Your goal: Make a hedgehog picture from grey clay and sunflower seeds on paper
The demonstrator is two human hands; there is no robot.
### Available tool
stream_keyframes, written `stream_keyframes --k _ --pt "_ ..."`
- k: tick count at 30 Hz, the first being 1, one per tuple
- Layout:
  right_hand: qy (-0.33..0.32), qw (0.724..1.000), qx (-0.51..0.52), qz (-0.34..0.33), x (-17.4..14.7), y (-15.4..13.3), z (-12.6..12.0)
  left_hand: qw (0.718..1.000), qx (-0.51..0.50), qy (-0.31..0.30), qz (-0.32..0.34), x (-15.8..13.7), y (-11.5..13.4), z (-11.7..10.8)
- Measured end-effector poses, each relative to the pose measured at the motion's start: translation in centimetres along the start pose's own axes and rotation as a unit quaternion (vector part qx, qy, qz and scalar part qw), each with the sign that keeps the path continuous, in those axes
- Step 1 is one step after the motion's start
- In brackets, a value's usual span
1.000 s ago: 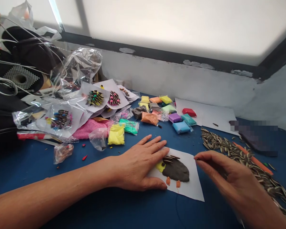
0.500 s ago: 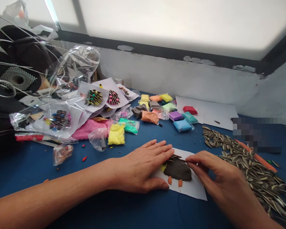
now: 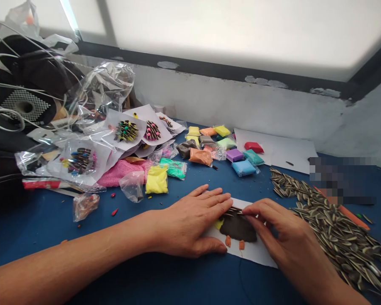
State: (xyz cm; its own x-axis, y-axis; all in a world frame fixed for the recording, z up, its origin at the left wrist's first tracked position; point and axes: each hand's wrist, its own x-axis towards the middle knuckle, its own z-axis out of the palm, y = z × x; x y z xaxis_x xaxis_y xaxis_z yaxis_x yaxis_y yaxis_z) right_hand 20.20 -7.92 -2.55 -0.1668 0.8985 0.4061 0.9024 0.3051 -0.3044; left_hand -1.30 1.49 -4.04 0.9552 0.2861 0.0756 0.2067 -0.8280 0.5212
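A flattened dark clay shape (image 3: 238, 228) sits on a white paper sheet (image 3: 263, 256). Yellow clay (image 3: 220, 224) borders its left side, and two small orange clay pieces (image 3: 241, 245) lie along its lower edge. Several striped sunflower seeds (image 3: 233, 210) stick into its upper part. My left hand (image 3: 198, 222) lies flat across the paper's left side, fingers stretched out. With thumb and forefinger pinched, my right hand (image 3: 277, 228) presses a sunflower seed at the clay's upper right; the fingertips mostly cover that seed.
A large heap of sunflower seeds (image 3: 339, 237) spreads on the right beside an orange strip (image 3: 352, 215). Colourful clay packets (image 3: 244, 167) lie at the back. Seed-studded clay pieces on paper (image 3: 127, 131), clear plastic bags (image 3: 106, 84) and a pink cloth (image 3: 122, 173) crowd the left.
My right hand has moved slightly left and in over the clay, bringing the pinched seed against its upper edge. My left hand stays flat on the paper.
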Motion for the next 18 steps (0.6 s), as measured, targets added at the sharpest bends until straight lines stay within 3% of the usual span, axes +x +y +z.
stream_keyframes --k 18 --pt "-0.010 1.000 -0.004 0.023 0.00 0.30 -0.23 1.000 0.012 0.014 0.003 0.01 0.00 0.08"
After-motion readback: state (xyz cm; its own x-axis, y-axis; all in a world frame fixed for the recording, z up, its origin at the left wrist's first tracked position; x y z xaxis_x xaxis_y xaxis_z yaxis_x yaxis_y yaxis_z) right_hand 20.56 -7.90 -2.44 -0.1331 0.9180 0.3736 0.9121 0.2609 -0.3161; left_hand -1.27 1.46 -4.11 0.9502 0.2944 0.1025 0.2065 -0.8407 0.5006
